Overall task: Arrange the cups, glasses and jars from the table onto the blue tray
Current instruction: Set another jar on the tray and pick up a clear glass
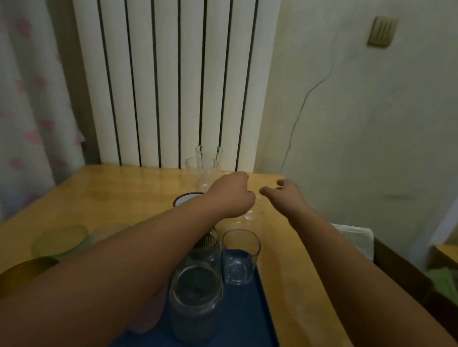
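The blue tray [244, 320] lies at the near edge of the wooden table. On it stand a clear tumbler [240, 256], a wide glass jar [194, 299] and, behind that, a striped jar [209, 240] partly hidden by my left forearm. My left hand [232, 194] reaches forward with its fingers curled down, right beside a small clear glass [256, 209]; whether it grips the glass is hidden. My right hand [285, 193] hovers just right of that glass, thumb and fingers apart, holding nothing. Two tall clear glasses [207, 167] stand at the far edge. A white cup with a dark rim [184, 199] sits by my left wrist.
The table [131, 194] backs onto a white radiator [172, 77]. A green lid [60, 240] and a yellowish round lid [18, 279] lie at the left. A curtain hangs at the far left. Low furniture with a white cloth [357, 237] stands at the right.
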